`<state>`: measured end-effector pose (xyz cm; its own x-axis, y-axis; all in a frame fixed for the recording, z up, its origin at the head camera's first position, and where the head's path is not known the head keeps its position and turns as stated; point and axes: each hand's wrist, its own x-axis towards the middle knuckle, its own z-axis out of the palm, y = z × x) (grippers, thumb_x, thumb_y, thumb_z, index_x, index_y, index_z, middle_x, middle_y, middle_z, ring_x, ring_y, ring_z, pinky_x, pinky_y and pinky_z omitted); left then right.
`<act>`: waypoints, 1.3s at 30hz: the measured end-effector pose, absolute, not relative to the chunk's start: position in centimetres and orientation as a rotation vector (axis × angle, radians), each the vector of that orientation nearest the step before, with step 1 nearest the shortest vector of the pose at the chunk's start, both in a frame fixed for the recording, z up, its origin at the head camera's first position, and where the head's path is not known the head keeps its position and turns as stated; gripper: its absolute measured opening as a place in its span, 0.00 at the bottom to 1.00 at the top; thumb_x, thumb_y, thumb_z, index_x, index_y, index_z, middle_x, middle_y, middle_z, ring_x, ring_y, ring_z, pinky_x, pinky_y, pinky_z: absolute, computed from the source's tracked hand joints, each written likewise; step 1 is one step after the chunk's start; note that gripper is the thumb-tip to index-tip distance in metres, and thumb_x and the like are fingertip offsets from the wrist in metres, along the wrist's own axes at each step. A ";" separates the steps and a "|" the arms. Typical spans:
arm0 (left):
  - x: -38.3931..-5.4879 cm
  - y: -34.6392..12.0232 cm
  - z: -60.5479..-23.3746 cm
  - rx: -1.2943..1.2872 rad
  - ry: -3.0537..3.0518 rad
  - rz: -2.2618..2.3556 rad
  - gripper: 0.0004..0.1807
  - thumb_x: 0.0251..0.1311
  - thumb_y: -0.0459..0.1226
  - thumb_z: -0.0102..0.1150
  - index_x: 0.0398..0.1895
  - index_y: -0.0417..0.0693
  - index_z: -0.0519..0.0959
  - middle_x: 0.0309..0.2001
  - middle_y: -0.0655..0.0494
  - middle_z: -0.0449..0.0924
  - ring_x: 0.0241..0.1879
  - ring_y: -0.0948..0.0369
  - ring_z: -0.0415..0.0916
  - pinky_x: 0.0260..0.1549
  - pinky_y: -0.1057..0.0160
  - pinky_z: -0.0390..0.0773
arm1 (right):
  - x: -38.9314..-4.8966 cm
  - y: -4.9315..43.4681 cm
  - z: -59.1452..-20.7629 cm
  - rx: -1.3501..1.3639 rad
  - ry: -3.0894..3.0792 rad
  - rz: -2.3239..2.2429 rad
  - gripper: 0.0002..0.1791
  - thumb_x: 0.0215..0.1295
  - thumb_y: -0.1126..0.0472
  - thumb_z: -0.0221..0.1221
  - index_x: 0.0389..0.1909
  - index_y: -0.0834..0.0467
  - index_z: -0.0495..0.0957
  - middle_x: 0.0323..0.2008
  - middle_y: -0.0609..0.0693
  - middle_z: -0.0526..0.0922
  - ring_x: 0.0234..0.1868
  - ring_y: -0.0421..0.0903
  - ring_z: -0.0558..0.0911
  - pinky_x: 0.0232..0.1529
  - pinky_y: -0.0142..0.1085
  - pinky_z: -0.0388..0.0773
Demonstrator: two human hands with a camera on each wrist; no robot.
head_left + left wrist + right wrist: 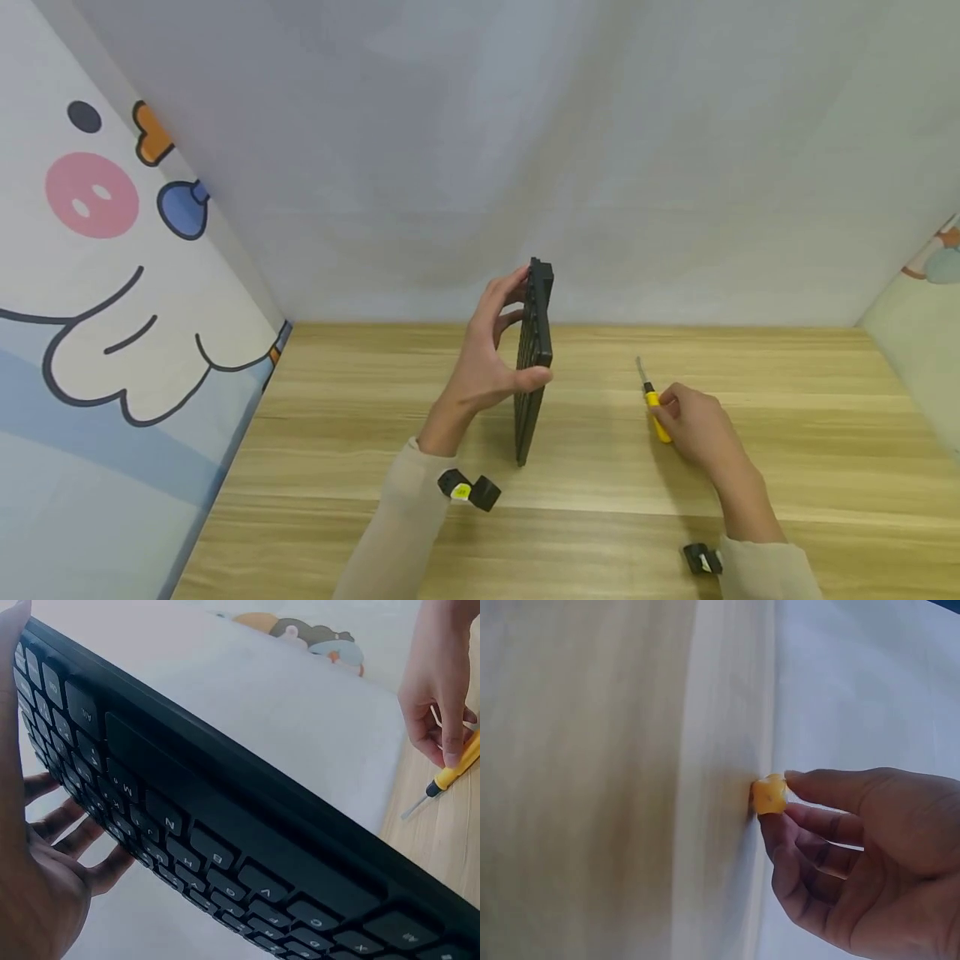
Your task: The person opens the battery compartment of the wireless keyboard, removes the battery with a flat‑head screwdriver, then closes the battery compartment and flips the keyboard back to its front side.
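My left hand (486,354) grips a black keyboard (534,333) by one end, thumb on the near edge and fingers round the far one. The keyboard stands on edge above the table, its keys turned left; letter keys show close up in the left wrist view. To the right, my right hand (699,423) pinches a screwdriver (656,414) by its yellow handle between thumb and fingers. Its thin metal shaft points away toward the back wall. In the right wrist view the butt of the yellow handle (769,795) faces the camera.
A wood-grain table (337,517) spans the lower view. Behind it rises a plain whitish wall (420,167), with a cartoon-printed panel (112,333) at the left and another printed panel (930,350) at the right. Small black wrist cameras sit at both sleeves.
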<state>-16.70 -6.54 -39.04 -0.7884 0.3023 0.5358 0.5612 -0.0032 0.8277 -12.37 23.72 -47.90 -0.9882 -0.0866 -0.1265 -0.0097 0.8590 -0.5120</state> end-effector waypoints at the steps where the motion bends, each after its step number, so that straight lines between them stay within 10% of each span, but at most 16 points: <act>1: -16.7 -6.6 -39.1 -0.916 -2.049 -1.892 0.71 0.37 0.81 0.62 0.80 0.47 0.57 0.67 0.38 0.65 0.66 0.48 0.68 0.66 0.47 0.78 | -12.3 23.7 -47.9 -0.075 2.886 -0.793 0.17 0.75 0.58 0.57 0.48 0.71 0.78 0.37 0.63 0.86 0.35 0.53 0.84 0.35 0.48 0.84; 12: -16.6 -6.9 -39.6 -0.910 -1.946 -1.976 0.72 0.39 0.79 0.64 0.79 0.40 0.57 0.67 0.34 0.63 0.66 0.48 0.67 0.66 0.39 0.75 | -12.0 23.0 -46.5 -0.108 2.954 -0.758 0.22 0.75 0.52 0.57 0.57 0.67 0.79 0.40 0.60 0.87 0.36 0.52 0.86 0.31 0.46 0.83; 39: -16.2 -5.6 -39.3 -0.907 -1.852 -2.103 0.73 0.37 0.78 0.68 0.79 0.40 0.56 0.69 0.35 0.62 0.65 0.59 0.68 0.67 0.40 0.75 | -13.1 17.8 -48.5 -0.647 2.576 -1.119 0.68 0.44 0.31 0.76 0.80 0.59 0.55 0.78 0.58 0.63 0.76 0.63 0.66 0.73 0.62 0.69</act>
